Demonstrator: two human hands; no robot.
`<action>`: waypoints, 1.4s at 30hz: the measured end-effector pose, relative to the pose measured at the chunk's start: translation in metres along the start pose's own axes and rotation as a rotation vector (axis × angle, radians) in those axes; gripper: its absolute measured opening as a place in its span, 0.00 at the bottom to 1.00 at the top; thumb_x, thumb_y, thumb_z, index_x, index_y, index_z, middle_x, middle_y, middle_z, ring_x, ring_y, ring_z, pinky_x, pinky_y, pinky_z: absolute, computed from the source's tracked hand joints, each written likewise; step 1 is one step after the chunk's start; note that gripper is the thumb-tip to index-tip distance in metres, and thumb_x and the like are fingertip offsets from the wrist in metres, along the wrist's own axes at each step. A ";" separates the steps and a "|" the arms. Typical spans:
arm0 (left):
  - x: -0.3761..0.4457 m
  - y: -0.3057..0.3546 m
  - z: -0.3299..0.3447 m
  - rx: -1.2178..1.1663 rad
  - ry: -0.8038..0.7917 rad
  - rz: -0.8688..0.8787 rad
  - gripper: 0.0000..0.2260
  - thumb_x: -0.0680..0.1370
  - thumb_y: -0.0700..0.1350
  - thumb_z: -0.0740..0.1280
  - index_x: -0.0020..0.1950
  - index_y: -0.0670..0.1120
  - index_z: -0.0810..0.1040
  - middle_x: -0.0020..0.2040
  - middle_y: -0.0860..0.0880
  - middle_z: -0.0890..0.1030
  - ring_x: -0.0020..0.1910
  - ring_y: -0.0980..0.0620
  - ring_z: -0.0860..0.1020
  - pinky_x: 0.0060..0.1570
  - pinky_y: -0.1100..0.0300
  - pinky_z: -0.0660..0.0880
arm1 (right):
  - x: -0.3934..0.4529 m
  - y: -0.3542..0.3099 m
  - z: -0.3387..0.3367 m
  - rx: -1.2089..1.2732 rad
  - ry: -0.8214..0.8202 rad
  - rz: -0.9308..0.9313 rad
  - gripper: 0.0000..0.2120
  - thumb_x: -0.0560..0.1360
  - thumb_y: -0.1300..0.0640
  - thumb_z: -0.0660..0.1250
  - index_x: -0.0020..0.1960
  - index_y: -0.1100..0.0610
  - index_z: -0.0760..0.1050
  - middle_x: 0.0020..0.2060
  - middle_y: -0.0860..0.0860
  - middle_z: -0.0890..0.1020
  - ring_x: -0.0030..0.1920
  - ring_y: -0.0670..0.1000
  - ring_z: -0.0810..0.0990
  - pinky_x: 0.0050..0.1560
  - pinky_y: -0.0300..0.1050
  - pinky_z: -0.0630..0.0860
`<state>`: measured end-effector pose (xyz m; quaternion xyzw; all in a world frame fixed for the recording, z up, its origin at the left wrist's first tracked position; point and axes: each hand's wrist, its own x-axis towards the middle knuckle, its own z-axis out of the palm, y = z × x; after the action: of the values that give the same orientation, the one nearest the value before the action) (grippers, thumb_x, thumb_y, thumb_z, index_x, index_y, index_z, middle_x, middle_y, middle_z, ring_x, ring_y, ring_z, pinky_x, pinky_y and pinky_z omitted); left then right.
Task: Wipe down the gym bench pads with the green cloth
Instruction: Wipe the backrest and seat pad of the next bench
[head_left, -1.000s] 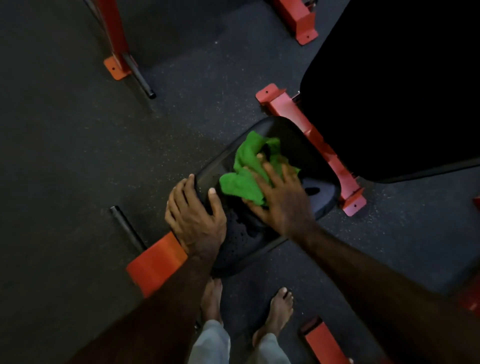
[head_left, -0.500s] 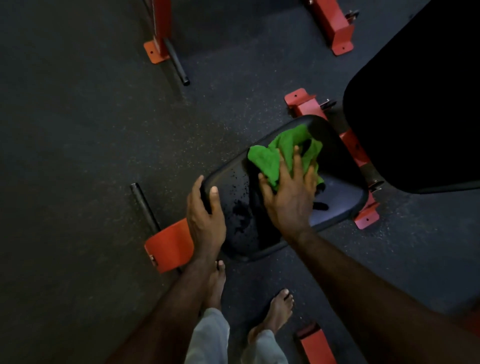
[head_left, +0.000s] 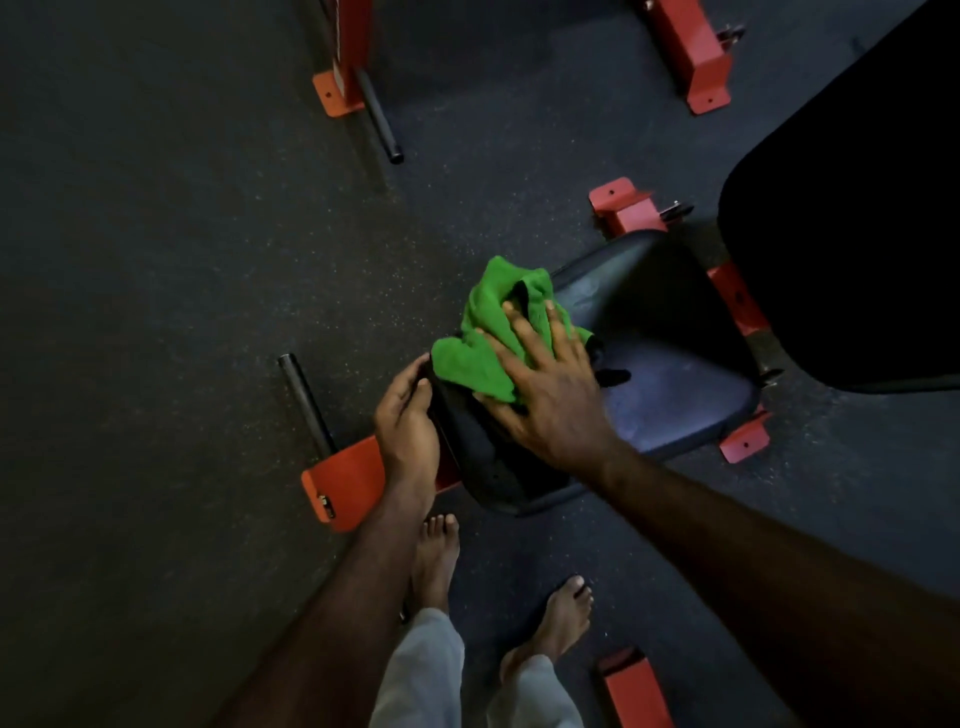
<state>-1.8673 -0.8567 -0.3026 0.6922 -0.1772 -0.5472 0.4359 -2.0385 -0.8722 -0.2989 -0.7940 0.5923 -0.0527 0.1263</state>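
Setting: gym. Evidence: dark speckled rubber floor (head_left: 182, 260), red steel frame feet (head_left: 704, 62), black padded bench seat (head_left: 675, 364), black bar ends (head_left: 379, 122).

cloth (head_left: 480, 338) on seat pad's (head_left: 670, 364) left end | right hand (head_left: 550, 395) atop cloth | left hand (head_left: 408, 421) at pad's left edge

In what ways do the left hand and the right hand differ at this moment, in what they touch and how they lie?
The right hand lies flat with spread fingers on the green cloth, pressing it onto the seat pad; the left hand touches no cloth. The left hand curls around the pad's near left edge, while the right hand lies on the pad's top. Both hands are bare and contact the same pad.
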 end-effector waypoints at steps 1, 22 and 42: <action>0.001 0.001 -0.001 -0.013 0.001 -0.012 0.16 0.83 0.34 0.61 0.65 0.43 0.82 0.63 0.47 0.84 0.65 0.49 0.81 0.68 0.50 0.76 | 0.002 0.016 -0.003 -0.037 -0.034 -0.106 0.34 0.81 0.32 0.59 0.82 0.45 0.62 0.83 0.52 0.59 0.82 0.66 0.54 0.78 0.67 0.58; -0.019 -0.005 -0.025 -0.219 0.148 -0.258 0.14 0.86 0.37 0.54 0.52 0.45 0.80 0.50 0.44 0.83 0.48 0.48 0.82 0.48 0.59 0.79 | 0.013 -0.027 0.009 -0.035 -0.069 -0.257 0.34 0.78 0.32 0.62 0.79 0.47 0.68 0.81 0.54 0.63 0.81 0.67 0.55 0.78 0.69 0.56; -0.015 -0.017 -0.036 0.001 0.184 0.015 0.18 0.87 0.50 0.55 0.60 0.46 0.83 0.53 0.46 0.86 0.51 0.50 0.85 0.48 0.57 0.79 | -0.051 -0.039 0.018 -0.087 -0.055 -0.236 0.39 0.76 0.34 0.67 0.83 0.44 0.60 0.83 0.53 0.57 0.82 0.66 0.51 0.79 0.69 0.56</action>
<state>-1.8432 -0.8218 -0.3065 0.7384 -0.1419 -0.4779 0.4541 -2.0131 -0.8101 -0.3027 -0.8641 0.4927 -0.0198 0.1009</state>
